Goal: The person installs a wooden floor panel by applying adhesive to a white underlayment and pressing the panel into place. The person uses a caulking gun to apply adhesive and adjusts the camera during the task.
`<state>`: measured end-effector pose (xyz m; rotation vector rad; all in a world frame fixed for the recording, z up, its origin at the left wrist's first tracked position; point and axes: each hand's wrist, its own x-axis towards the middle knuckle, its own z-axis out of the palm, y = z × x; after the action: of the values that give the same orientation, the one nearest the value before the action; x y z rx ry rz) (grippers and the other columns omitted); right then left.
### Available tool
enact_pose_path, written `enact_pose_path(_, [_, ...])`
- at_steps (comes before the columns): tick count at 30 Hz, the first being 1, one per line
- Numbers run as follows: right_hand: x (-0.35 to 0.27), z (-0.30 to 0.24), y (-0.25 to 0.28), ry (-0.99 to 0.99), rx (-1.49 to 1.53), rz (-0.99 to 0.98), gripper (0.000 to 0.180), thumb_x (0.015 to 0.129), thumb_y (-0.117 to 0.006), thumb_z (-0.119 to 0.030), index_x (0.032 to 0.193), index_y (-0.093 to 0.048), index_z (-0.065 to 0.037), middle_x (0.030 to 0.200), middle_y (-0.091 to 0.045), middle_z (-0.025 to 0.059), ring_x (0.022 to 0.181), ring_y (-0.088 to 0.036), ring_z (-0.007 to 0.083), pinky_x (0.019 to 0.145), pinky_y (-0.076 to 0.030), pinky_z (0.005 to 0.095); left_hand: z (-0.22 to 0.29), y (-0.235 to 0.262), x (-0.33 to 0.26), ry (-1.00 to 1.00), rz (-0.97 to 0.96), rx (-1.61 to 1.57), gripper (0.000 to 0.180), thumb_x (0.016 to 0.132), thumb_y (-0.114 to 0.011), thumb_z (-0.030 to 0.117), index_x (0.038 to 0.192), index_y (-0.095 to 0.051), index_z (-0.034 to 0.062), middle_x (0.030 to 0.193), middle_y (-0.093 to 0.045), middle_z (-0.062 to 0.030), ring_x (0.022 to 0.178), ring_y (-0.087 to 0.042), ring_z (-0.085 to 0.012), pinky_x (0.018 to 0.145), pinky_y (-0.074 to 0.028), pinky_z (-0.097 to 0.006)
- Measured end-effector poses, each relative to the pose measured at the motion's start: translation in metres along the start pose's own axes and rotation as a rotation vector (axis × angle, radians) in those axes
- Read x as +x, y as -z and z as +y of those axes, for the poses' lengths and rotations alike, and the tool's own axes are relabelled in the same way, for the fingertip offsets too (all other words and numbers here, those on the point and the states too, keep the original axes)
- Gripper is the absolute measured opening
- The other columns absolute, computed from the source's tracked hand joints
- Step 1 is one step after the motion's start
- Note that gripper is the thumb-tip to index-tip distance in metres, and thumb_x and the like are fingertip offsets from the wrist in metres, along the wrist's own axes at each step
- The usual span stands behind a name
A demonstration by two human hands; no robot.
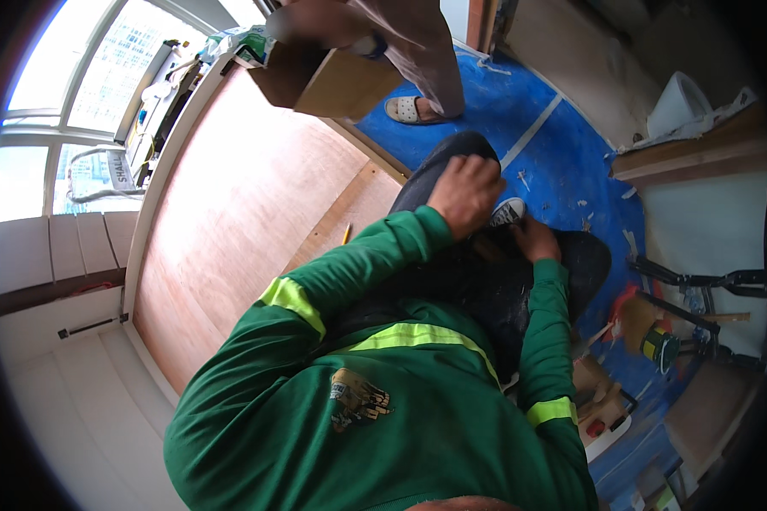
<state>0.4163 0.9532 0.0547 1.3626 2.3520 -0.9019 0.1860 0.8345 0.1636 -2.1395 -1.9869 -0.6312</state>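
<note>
I am crouched in a green long-sleeved top with yellow reflective bands and black trousers. My left hand [464, 192] lies palm down on my raised left knee [452, 153], fingers curved over it, holding nothing. My right hand [537, 238] is low between my legs, right beside my white-toed sneaker [508, 210]. Its fingers are curled out of sight against the dark trouser cloth, so whether it holds anything is hidden. A yellow pencil [347, 232] lies on the plywood panel [247, 213] to my left.
Another person stands at the top, a sandalled foot [409, 109] on the blue floor covering [554, 145], holding a brown board [337, 85]. A green power tool [660, 347], a black stand [699, 281] and wood offcuts lie at the right. Windows run along the left.
</note>
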Motion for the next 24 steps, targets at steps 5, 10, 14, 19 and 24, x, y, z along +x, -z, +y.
enact_pose_path(5, [0.029,0.010,-0.021,0.115,-0.023,-0.175,0.048,0.102,-0.070,-0.040,0.135,-0.071,-0.004,0.134,-0.071,0.0277,0.130,-0.064,0.0494,0.108,-0.053,0.0547,0.023,-0.081,-0.030,-0.304,-0.404,0.185,0.015,0.093,-0.068,0.025,0.099,-0.078,0.0155,0.099,-0.071,-0.0015,0.104,-0.067,-0.0223,0.096,-0.048,-0.040])
enact_pose_path(10, [0.031,0.011,-0.021,0.223,0.049,-0.130,0.046,0.101,-0.070,-0.035,0.130,-0.071,0.001,0.130,-0.070,0.0335,0.129,-0.063,0.0515,0.103,-0.054,0.0558,0.029,-0.083,-0.024,-0.236,-0.553,0.103,0.023,0.092,-0.070,0.031,0.095,-0.082,0.0120,0.101,-0.078,-0.0057,0.103,-0.072,-0.0252,0.100,-0.049,-0.038])
enact_pose_path(14, [0.029,0.018,-0.021,0.206,0.063,-0.108,0.034,0.096,-0.075,-0.022,0.120,-0.073,0.001,0.117,-0.074,0.0312,0.118,-0.068,0.0512,0.093,-0.056,0.0545,0.033,-0.079,-0.015,-0.253,-0.677,0.129,0.045,0.087,-0.078,0.053,0.098,-0.084,0.0097,0.101,-0.079,-0.0072,0.103,-0.073,-0.0272,0.102,-0.049,-0.041])
enact_pose_path(19, [0.024,0.021,-0.018,0.275,0.024,-0.132,0.029,0.101,-0.069,-0.019,0.120,-0.076,0.002,0.118,-0.076,0.0299,0.119,-0.069,0.0496,0.096,-0.057,0.0517,0.033,-0.098,-0.024,-0.254,-0.556,0.143,0.067,0.076,-0.084,0.073,0.100,-0.085,0.0107,0.107,-0.079,-0.0076,0.110,-0.072,-0.0282,0.106,-0.046,-0.044])
enact_pose_path(24, [0.012,0.005,-0.006,0.299,0.017,-0.091,0.027,0.099,-0.072,-0.018,0.117,-0.079,0.001,0.115,-0.077,0.0281,0.115,-0.071,0.0482,0.096,-0.057,0.0509,0.024,-0.081,-0.018,-0.216,-0.652,-0.029,0.077,0.070,-0.085,0.079,0.106,-0.086,0.0114,0.110,-0.079,-0.0084,0.115,-0.070,-0.0298,0.115,-0.043,-0.046])
